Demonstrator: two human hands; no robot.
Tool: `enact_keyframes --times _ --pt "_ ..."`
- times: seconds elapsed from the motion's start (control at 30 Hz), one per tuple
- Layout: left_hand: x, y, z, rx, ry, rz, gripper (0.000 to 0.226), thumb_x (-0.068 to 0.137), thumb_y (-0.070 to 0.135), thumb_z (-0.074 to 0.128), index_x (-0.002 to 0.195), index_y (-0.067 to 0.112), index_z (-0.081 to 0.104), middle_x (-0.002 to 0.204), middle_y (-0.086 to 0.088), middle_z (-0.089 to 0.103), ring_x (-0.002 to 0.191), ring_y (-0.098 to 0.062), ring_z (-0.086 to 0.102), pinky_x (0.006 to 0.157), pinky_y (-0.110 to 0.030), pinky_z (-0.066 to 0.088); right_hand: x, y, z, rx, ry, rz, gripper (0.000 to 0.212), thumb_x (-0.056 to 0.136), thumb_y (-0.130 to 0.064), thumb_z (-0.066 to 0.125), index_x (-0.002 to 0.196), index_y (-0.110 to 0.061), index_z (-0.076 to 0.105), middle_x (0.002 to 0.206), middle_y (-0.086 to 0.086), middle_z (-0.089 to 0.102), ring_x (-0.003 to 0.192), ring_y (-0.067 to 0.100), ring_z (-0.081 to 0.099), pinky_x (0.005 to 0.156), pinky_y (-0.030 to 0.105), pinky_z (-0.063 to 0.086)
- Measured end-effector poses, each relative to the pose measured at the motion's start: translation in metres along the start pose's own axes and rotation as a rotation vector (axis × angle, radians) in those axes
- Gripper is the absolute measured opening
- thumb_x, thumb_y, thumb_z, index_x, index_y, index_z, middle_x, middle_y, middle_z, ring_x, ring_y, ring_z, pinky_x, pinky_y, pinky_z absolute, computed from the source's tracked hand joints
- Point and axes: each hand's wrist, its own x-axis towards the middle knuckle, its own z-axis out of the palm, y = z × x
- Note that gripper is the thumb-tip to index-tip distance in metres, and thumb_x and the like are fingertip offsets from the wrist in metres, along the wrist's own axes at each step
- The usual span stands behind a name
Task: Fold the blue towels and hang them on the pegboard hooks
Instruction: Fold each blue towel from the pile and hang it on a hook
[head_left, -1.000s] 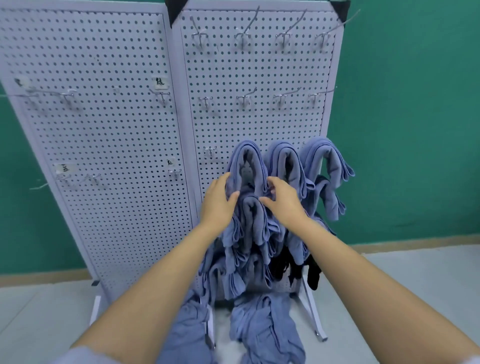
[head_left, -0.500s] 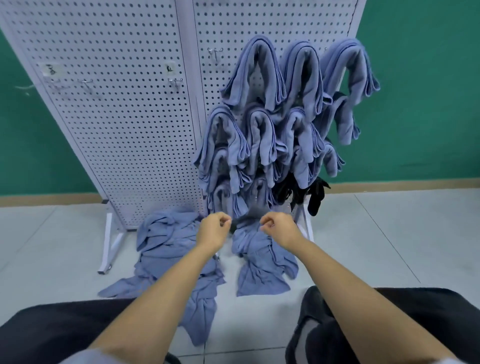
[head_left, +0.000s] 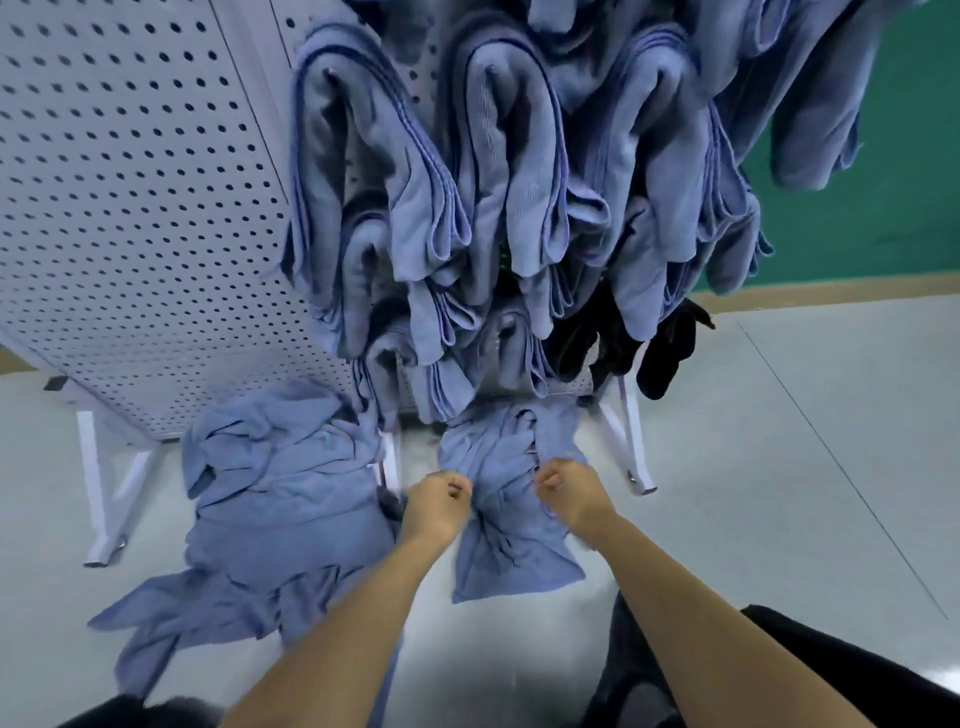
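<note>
A crumpled blue towel (head_left: 511, 540) lies on the floor just in front of the pegboard stand. My left hand (head_left: 438, 503) is curled at its left edge and my right hand (head_left: 567, 488) is curled at its upper right; both pinch the cloth where its folds bunch. A larger heap of loose blue towels (head_left: 270, 499) lies to the left. Several folded blue towels (head_left: 498, 171) hang in rows on the white pegboard (head_left: 130, 208), hiding their hooks.
Black cloths (head_left: 665, 348) hang at the lower right of the board. The stand's white metal feet (head_left: 101, 499) (head_left: 631, 441) rest on the grey floor. A green wall rises behind. My dark-trousered knees (head_left: 831, 675) fill the bottom edge.
My hands left the hung towels and dropped to the floor. My head tipped down and closer. The curled hands now reach the loose towel below the board.
</note>
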Motion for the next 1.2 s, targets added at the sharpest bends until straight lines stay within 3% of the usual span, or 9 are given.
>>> enact_keyframes --times 0.17,0.33,0.43,0.53,0.73,0.9,1.0,1.1,1.2 --pt "0.06 0.02 0.027 -0.003 -0.045 0.018 0.018 0.091 0.003 0.054 0.098 0.008 0.07 0.104 -0.009 0.07 0.101 -0.024 0.063 0.079 -0.02 0.043 0.06 0.007 -0.005 -0.005 0.131 0.027 0.018 0.089 -0.006 0.053 0.103 0.001 0.063 0.107 0.021 0.066 0.105 0.037 0.059 0.088 0.042 0.048" --pt "0.112 0.041 0.051 0.017 -0.071 0.058 0.037 0.092 0.005 0.052 0.129 0.002 0.053 0.127 -0.017 0.058 0.119 -0.031 0.054 0.099 -0.032 0.04 0.108 0.007 -0.003 -0.007 0.158 0.037 0.025 0.092 -0.007 0.05 0.116 -0.004 0.053 0.108 0.019 0.062 0.1 0.036 0.059 0.072 0.034 0.045" --pt "0.129 0.043 0.068 0.016 -0.142 0.063 0.041 0.093 0.005 0.051 0.135 0.005 0.049 0.13 -0.017 0.055 0.121 -0.031 0.052 0.101 -0.033 0.041 0.125 0.012 0.007 0.008 0.12 0.049 0.005 0.091 -0.009 0.053 0.087 -0.011 0.05 0.082 0.01 0.056 0.086 0.03 0.056 0.066 0.03 0.038" --pt "0.132 0.035 0.08 0.04 -0.161 0.049 0.033 0.094 0.007 0.051 0.126 0.006 0.054 0.117 -0.015 0.062 0.108 -0.029 0.057 0.082 -0.026 0.041 0.13 0.02 0.017 -0.038 0.083 0.051 0.036 0.092 -0.01 0.05 0.063 -0.02 0.032 0.066 0.001 0.043 0.078 0.023 0.046 0.062 0.029 0.031" --pt "0.092 0.0 0.077 0.097 -0.134 -0.038 0.021 0.091 0.005 0.053 0.111 0.007 0.06 0.094 -0.012 0.064 0.081 -0.019 0.052 0.069 -0.028 0.041 0.095 0.026 0.043 -0.11 -0.084 0.02 0.037 0.091 -0.009 0.048 0.06 -0.022 0.032 0.061 -0.005 0.039 0.075 0.021 0.046 0.05 0.026 0.028" --pt "0.037 -0.03 0.048 0.152 -0.174 -0.069 0.023 0.084 0.001 0.062 0.069 0.012 0.049 0.064 -0.001 0.045 0.066 -0.014 0.044 0.059 -0.025 0.037 0.042 0.019 0.07 -0.108 -0.235 -0.031 0.043 0.094 -0.003 0.046 0.059 -0.023 0.028 0.065 -0.003 0.042 0.082 0.018 0.045 0.052 0.018 0.029" --pt "0.016 -0.036 0.019 0.087 -0.153 -0.064 0.02 0.082 0.003 0.069 0.067 0.012 0.06 0.065 -0.007 0.052 0.072 -0.017 0.054 0.076 -0.035 0.052 0.023 0.008 0.068 -0.188 -0.315 -0.088 0.039 0.095 0.0 0.041 0.061 -0.019 0.038 0.088 0.016 0.06 0.094 0.031 0.053 0.06 0.025 0.027" --pt "-0.009 -0.024 -0.019 -0.05 -0.084 0.003 0.004 0.082 -0.002 0.069 0.077 -0.003 0.07 0.077 -0.017 0.066 0.082 -0.024 0.058 0.086 -0.039 0.051 -0.001 -0.012 0.05 -0.142 -0.316 -0.096 0.026 0.095 0.0 0.04 0.092 0.011 0.064 0.1 0.029 0.061 0.1 0.041 0.053 0.068 0.029 0.031" --pt "-0.043 0.005 -0.063 -0.228 -0.076 0.03 0.022 0.086 -0.001 0.064 0.067 0.007 0.06 0.07 -0.004 0.059 0.082 -0.02 0.053 0.083 -0.03 0.047 -0.039 -0.043 0.018 -0.043 -0.256 -0.183 0.022 0.095 -0.002 0.046 0.085 0.011 0.06 0.081 0.024 0.053 0.076 0.033 0.05 0.063 0.03 0.034"
